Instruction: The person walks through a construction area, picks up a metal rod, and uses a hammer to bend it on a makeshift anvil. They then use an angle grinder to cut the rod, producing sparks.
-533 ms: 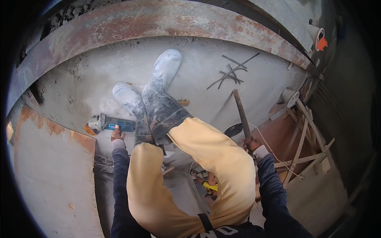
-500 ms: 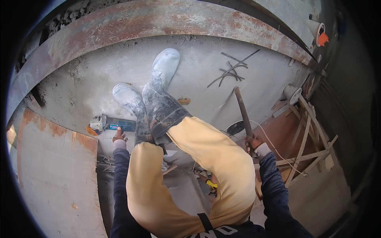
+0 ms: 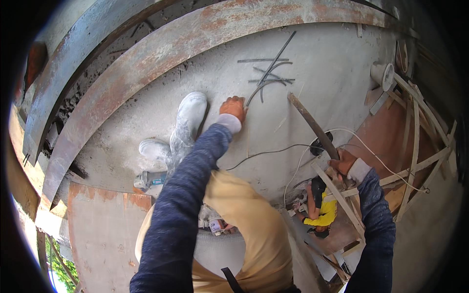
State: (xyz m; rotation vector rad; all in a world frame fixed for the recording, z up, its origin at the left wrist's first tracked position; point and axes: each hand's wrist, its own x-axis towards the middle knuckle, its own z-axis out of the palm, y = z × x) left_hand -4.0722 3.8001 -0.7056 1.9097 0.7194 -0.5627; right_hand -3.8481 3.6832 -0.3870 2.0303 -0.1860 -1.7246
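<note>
My left hand (image 3: 233, 108) reaches down to the concrete floor, fingers curled at the lower end of a thin dark rod (image 3: 279, 57). That rod crosses several other short dark rods, some bent, in a loose heap. In my right hand (image 3: 343, 162) is a stout brown bar (image 3: 313, 123), slanting up and left. My fist hides its near end, so I cannot tell whether it is a pipe or a tool handle. An angle grinder (image 3: 151, 179) with a blue body lies left of my boots (image 3: 192, 110), partly hidden by my left sleeve.
A rust-stained curved panel (image 3: 205, 36) borders the floor at the far side. At left lies a stained board (image 3: 105, 234). Dark and white cables (image 3: 273, 151) cross the floor. A wooden frame (image 3: 415, 156) stands at right. Lower down, a person in yellow (image 3: 323, 212) is partly visible.
My left hand has gone from beside the grinder, rightward and forward, to the rod heap. My right hand still grips the bar. The view has turned, showing more of the person in yellow.
</note>
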